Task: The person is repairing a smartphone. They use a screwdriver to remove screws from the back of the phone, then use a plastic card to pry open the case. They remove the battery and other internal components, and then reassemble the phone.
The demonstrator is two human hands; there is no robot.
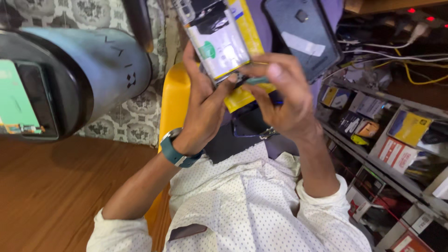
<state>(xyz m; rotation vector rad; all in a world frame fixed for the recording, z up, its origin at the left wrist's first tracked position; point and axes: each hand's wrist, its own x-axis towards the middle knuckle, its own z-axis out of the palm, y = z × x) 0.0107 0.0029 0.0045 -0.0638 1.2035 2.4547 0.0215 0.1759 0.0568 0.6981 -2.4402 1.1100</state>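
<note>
My left hand (203, 100), with a teal watch (176, 150) on its wrist, grips an opened smartphone (217, 39) from below. The phone's back is off and shows a white battery with a green mark. My right hand (282, 95) pinches a thin teal tool (257, 80) whose tip lies at the phone's lower edge. Behind the phone is a yellow packet (249, 28). A dark back cover (301, 32) with a white sticker lies just to the right on a purple surface.
A large grey cylindrical machine (93, 70) stands at the left over a wooden surface (51, 191). A yellow seat edge (175, 95) is under my left arm. Shelves (396, 161) with small boxes fill the right, and cables (410, 65) run above them.
</note>
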